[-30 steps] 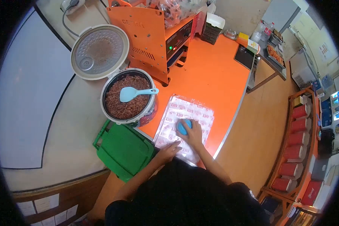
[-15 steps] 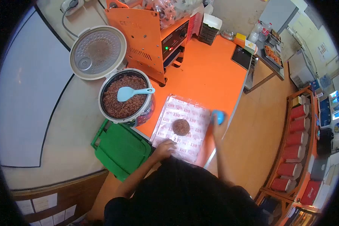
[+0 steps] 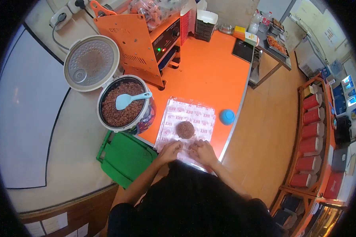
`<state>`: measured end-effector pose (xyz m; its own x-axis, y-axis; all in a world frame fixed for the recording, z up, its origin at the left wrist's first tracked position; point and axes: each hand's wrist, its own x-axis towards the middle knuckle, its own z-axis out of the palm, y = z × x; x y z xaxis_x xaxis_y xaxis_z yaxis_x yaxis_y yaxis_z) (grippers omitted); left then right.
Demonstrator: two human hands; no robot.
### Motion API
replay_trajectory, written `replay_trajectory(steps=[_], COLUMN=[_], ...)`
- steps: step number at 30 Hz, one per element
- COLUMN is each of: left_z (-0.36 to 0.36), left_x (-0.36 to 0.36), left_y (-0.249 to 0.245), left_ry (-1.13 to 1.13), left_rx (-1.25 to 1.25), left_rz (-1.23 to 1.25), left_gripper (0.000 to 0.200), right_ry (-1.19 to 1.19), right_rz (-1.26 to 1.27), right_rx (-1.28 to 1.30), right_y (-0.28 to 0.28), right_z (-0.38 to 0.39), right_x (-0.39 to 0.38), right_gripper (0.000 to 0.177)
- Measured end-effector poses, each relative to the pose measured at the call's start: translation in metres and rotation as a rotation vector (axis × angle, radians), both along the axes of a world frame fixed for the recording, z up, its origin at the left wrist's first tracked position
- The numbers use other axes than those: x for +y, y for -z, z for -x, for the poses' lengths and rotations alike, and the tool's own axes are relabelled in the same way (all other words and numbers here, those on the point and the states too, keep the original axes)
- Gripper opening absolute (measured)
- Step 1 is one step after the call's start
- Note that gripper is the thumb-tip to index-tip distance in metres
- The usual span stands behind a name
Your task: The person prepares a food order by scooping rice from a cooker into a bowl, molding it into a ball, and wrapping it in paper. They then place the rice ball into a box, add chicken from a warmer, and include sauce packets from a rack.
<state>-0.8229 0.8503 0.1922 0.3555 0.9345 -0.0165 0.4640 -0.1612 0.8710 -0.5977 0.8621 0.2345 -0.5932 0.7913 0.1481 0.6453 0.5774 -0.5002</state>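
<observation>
A round mound of brown-red rice (image 3: 185, 129) sits on a stack of printed wrapping paper (image 3: 203, 116) with a clear plastic-like edge. My left hand (image 3: 171, 151) and my right hand (image 3: 203, 152) are side by side at the paper's near edge, just below the mound. Both have curled fingers, pinching the near edge of the top sheet; the fingertips are partly hidden. A small blue bowl (image 3: 227, 117) rests on the orange table, right of the paper. To the left, a light-blue rice paddle (image 3: 124, 101) lies on the rice in an open rice cooker (image 3: 148, 114).
An orange sealing machine (image 3: 126, 43) stands behind the cooker, whose lid (image 3: 91, 63) leans open against the wall side. A green lidded bin (image 3: 126, 160) is below the table's left edge. Black tablet (image 3: 242, 50) and stacked boxes (image 3: 205, 25) are at the back. Shelves (image 3: 308, 134) stand right.
My right hand has put the blue bowl down on the table and moved left to the paper's near edge. My left hand stays at that edge. The view has shifted slightly.
</observation>
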Motion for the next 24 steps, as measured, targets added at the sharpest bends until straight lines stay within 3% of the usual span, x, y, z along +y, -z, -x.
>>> replay_trajectory(steps=[5,10,13,16,20,24], left_z=[-0.004,0.003,0.010,0.011,0.015,0.013], left_x=[0.003,0.002,-0.002,0.000,0.002,0.005], left_y=[-0.016,-0.015,0.011,-0.006,0.024,0.038], left_ry=[0.091,0.181,0.115,0.166,0.149,0.111], left_rx=[0.001,0.038,0.163,0.114,0.110,0.043], left_rz=[-0.154,-0.165,-0.273,-0.405,-0.337,-0.279], left_gripper=[0.018,0.021,0.025,0.028,0.027,0.021], right_ry=[0.026,0.087,0.132,0.172,0.055,0.113], right_rz=[0.123,0.082,0.128,0.139,0.143,0.233], right_rx=[-0.004,0.163,0.239,0.283,0.313,0.359], right_y=[0.017,0.021,0.039,0.057,0.047,0.049], right_z=[-0.002,-0.004,-0.005,-0.006,-0.011,-0.008], right_x=[-0.008,-0.013,-0.013,-0.014,-0.013,-0.013], right_gripper=[0.026,0.025,0.029,0.031,0.034,0.036])
